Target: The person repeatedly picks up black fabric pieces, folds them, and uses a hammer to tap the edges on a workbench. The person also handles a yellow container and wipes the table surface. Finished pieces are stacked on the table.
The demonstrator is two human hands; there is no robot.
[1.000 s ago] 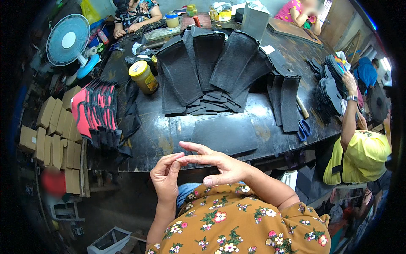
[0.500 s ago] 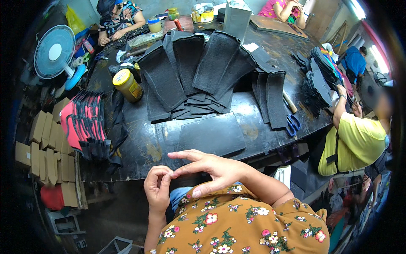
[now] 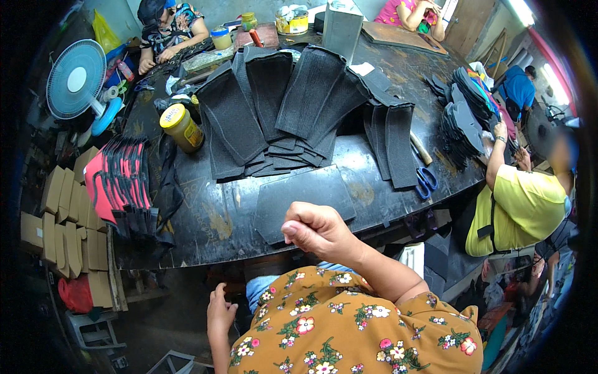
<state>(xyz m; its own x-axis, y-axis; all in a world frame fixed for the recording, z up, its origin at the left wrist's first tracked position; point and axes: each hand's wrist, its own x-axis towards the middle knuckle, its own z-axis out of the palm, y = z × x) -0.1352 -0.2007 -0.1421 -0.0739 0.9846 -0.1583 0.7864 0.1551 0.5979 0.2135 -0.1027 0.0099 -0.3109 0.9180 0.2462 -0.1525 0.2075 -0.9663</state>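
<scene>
Over the near edge of the black table [image 3: 205,240], my right hand [image 3: 322,234] is closed in a fist, thumb against the curled fingers. No object shows in it. Beneath and beyond it lies a flat dark board [image 3: 305,187]. My left hand [image 3: 221,310] hangs lower at my left side, off the table, empty, with thumb and fingers apart. Fanned stacks of black fabric pieces [image 3: 268,100] cover the table's middle, and a smaller group of black strips [image 3: 402,146] lies to their right.
A yellow-lidded jar [image 3: 182,128] and pink-and-black pieces [image 3: 118,181] are at left. Blue-handled scissors [image 3: 427,182] lie at right beside a wooden-handled tool [image 3: 421,148]. A person in yellow [image 3: 520,209] stands at right near grey stacked pieces [image 3: 464,128]. A fan [image 3: 76,80] stands at far left.
My hands have come apart. The right has moved up over the board and its spread fingers have curled into a fist; the left has dropped and loosened from its pinch.
</scene>
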